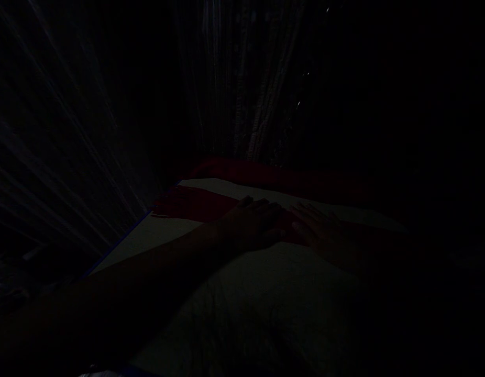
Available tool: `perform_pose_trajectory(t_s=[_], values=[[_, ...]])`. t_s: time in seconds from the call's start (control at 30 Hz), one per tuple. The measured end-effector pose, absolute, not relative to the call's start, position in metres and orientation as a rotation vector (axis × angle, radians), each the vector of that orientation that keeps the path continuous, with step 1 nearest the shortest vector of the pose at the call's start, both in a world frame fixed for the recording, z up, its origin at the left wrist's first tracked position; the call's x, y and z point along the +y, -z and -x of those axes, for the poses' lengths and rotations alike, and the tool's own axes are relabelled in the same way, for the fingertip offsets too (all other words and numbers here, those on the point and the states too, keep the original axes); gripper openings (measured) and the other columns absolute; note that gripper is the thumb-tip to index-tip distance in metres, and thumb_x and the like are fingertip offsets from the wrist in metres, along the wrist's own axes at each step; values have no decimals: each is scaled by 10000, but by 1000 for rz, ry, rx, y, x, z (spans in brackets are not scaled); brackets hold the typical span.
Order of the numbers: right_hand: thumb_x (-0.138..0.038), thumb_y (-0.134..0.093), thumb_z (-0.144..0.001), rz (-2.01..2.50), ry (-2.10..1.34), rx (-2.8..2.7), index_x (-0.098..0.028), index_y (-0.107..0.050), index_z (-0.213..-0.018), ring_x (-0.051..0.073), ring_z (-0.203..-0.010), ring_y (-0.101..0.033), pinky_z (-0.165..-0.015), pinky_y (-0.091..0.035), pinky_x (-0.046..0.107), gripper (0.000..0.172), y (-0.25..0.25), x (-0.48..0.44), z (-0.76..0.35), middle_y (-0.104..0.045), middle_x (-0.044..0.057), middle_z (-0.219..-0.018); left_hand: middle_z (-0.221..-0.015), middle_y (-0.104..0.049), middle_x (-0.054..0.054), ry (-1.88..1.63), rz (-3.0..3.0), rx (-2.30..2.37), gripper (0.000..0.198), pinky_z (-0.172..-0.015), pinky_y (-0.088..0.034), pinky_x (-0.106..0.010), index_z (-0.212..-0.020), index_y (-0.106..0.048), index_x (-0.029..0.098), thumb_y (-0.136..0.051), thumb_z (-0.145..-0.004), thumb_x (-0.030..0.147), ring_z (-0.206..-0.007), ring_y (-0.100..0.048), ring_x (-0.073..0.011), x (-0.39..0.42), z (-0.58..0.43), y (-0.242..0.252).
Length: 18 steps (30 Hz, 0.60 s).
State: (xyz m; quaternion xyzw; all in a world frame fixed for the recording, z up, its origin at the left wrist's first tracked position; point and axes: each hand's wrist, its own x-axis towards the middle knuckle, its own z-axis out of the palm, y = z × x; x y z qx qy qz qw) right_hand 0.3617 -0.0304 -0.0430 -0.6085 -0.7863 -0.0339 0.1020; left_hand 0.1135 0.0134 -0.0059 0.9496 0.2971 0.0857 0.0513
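The view is very dark. A strip of red cloth (199, 204) runs across a pale surface (160, 233) with a blue edge. My left hand (252, 224) lies on the cloth with its fingers spread, pointing right. Close to its fingertips, my right hand (315, 225) rests on the same cloth, fingers stretched out toward the left. Nothing is held in either hand. The cloth's right part fades into darkness.
More red fabric (242, 172) lies along the far side of the pale surface. Beyond it hang dim vertical strands (258, 104). Streaked, dark sheer material (81, 125) is at the left. Unclear items sit at the lower left.
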Motion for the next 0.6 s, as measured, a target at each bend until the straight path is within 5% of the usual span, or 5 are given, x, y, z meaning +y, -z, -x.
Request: perform_pose_trajectory(t_s=[0.6], values=[[-606,-151,-1008,1873,64,-2268,-305,-309,-1564,208,-1533,-201,-1227,-168,599,652,35,-34,-357,-265,-47,-1635,-1630,-323,-134,-265,-2876,907,752,-1235,-149,-550,-1581,-301,141,-281,-1019,641,-1518,-279,-315,14,-113,7]])
